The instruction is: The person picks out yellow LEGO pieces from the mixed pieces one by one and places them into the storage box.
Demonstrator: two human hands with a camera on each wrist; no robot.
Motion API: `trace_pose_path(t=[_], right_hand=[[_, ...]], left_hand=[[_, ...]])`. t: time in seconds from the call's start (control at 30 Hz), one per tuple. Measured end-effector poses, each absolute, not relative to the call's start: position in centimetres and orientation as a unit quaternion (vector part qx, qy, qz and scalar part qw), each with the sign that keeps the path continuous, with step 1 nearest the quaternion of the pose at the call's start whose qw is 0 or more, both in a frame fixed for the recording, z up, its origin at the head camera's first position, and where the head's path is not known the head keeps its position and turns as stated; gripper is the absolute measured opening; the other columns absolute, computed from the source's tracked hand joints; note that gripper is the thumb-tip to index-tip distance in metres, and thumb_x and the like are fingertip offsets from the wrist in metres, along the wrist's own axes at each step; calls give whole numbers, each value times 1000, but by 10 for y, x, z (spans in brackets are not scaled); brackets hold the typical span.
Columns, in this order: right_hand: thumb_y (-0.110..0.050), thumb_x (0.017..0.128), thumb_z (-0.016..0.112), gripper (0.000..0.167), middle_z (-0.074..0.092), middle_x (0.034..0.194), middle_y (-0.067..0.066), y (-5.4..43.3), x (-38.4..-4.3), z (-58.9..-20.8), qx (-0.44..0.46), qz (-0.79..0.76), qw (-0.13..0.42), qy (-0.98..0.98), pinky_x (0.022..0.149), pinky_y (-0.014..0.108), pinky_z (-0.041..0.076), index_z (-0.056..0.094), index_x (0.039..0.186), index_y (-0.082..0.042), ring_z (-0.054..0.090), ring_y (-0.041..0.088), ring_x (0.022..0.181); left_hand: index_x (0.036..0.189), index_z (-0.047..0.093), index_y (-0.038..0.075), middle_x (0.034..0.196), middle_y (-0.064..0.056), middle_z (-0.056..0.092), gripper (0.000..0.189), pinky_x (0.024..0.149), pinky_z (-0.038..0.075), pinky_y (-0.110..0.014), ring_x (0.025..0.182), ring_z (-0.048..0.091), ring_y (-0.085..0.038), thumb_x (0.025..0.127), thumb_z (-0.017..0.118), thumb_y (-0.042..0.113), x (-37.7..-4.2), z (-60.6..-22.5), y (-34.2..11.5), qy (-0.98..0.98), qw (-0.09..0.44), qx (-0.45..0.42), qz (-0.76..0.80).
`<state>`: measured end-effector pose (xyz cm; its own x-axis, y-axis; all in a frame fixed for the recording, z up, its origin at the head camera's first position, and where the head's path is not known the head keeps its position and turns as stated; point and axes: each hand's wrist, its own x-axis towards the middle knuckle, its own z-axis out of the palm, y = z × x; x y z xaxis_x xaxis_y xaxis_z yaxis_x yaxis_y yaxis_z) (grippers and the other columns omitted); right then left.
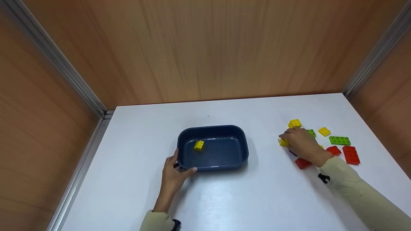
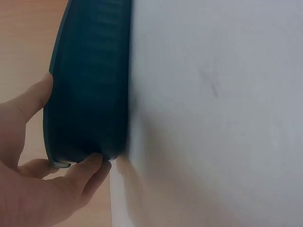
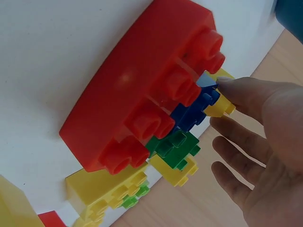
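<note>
A dark blue rectangular tray [image 1: 221,157] stands on the white table, with one yellow toy brick [image 1: 199,146] lying inside at its left. My left hand [image 1: 173,176] grips the tray's near left corner, thumb along the front rim and fingers against the outer left side. Over to the right, my right hand [image 1: 303,144] reaches into a group of toy bricks and pinches a yellow brick [image 1: 284,142] between thumb and index finger. The right wrist view shows its other fingers [image 3: 236,142] spread beside a blue brick [image 3: 191,111] and a green brick [image 3: 177,146].
Around the right hand lie another yellow brick [image 1: 294,123], a flat yellow brick [image 1: 324,131], a long green brick [image 1: 339,140] and several red bricks, one large red brick [image 1: 351,155] at the far right. Wood panels [image 1: 224,48] enclose the table at the back and sides.
</note>
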<state>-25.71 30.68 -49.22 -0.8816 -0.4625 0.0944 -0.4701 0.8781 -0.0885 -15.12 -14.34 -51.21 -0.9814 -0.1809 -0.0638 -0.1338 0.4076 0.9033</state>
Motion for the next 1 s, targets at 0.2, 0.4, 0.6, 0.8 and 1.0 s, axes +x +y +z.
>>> trace_pose_path(t=[0.2,0.4,0.6,0.8,1.0], right_hand=[[3,89,81,34,74,115,20,307,-259,-493,239,51,34,-969,97,58,58,76,122,1,68,41,106],[4,85,84,32,77,109,17,309,-260,-494,244,64,46,-967,94,56,59,79,116,1,67,39,106],[3,85,85,33,77,112,17,308,-259,-490,240,74,40,-967,96,57,57,79,118,0,66,38,108],[2,87,84,36,76,117,18,300,-258,-481,233,75,30,-969,100,56,56,77,122,0,65,38,112],[2,87,83,36,75,118,17,290,-258,-471,236,75,30,-968,103,57,54,77,123,-2,64,38,115]], left_hand=[[165,30,1,151,-27,46,102,112,50,-52,138,53,-47,84,91,14,-150,-512,-142,-835,17,98,-541],[165,30,1,151,-27,46,103,113,50,-51,137,54,-47,83,91,13,-150,-511,-142,-831,15,99,-548],[165,30,2,151,-26,46,103,113,50,-50,137,55,-47,83,91,13,-150,-509,-142,-830,16,100,-549],[165,30,2,152,-27,45,103,112,50,-50,138,54,-48,83,91,13,-150,-511,-142,-831,14,100,-548],[166,30,4,152,-26,45,103,113,50,-50,139,53,-46,83,91,13,-150,-511,-141,-833,12,107,-543]])
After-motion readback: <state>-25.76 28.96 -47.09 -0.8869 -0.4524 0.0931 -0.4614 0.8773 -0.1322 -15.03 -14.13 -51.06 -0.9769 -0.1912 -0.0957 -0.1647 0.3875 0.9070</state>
